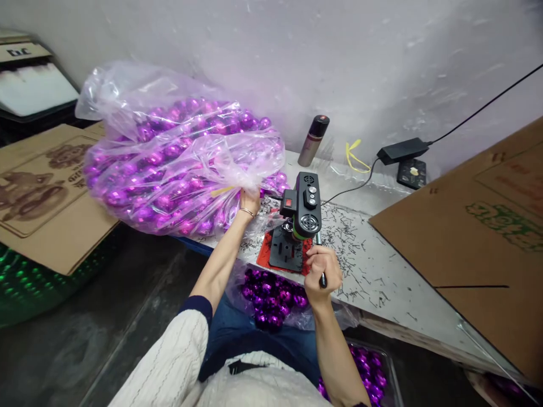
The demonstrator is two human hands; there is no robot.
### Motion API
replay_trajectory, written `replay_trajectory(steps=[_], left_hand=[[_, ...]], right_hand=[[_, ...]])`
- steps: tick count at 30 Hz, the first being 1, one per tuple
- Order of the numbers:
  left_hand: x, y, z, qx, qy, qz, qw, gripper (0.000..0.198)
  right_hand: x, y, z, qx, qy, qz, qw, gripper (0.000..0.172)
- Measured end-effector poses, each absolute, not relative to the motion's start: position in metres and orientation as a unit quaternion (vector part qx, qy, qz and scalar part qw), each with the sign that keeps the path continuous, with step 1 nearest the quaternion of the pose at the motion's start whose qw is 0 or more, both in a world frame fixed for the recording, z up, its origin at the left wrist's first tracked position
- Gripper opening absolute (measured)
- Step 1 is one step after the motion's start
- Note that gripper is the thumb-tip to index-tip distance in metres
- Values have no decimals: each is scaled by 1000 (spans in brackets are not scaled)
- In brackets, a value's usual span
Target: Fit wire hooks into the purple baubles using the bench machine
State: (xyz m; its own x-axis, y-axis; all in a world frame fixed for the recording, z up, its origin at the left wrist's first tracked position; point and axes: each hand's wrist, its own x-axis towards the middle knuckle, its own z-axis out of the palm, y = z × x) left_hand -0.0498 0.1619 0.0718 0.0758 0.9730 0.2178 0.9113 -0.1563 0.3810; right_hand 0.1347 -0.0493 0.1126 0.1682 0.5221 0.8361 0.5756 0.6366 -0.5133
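Note:
My left hand (250, 200) is at the bunched plastic of a large clear bag (237, 152) full of shiny purple balls (163, 150). The plastic gathers at this hand and covers part of its fingers, which look closed on it. Just right of it stands a small black bench drill press (309, 200) with a red switch, on a dark slotted base plate (285, 253) over a red sheet. My right hand (323, 271) is closed round the press's lever handle (323, 280). More purple balls (275, 297) lie in plastic at my lap, below the table edge.
Dark thin shavings (352, 237) litter the white table (394, 299). Behind stand a spray can (313, 140), a yellow tie (354, 155) and a black power adapter (403, 150) with its cable. Cardboard boxes (470, 226) flank both sides. A bin of purple balls (373, 373) sits below right.

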Motion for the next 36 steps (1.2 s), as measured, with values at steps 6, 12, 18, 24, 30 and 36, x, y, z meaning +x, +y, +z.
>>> replay_trajectory(steps=[6, 12, 18, 24, 30, 36], left_hand=[[-66, 102, 76, 674, 593, 377, 228, 64], [-50, 6, 49, 510, 468, 546, 472, 63], [-17, -19, 8, 565, 481, 529, 411, 60], [-12, -4, -3, 636, 518, 482, 308, 59], [-5, -3, -2, 669, 552, 440, 232, 64], [3, -4, -7, 731, 493, 434, 186, 70]], right_hand=[[135, -48, 114, -424, -643, -16, 637, 28], [134, -42, 132, -445, -620, -6, 646, 31], [134, -40, 150, -467, -611, 12, 639, 34], [134, -41, 144, -440, -622, 5, 647, 30], [135, -43, 140, -443, -629, 1, 638, 29], [136, -45, 138, -455, -636, 1, 623, 28]])
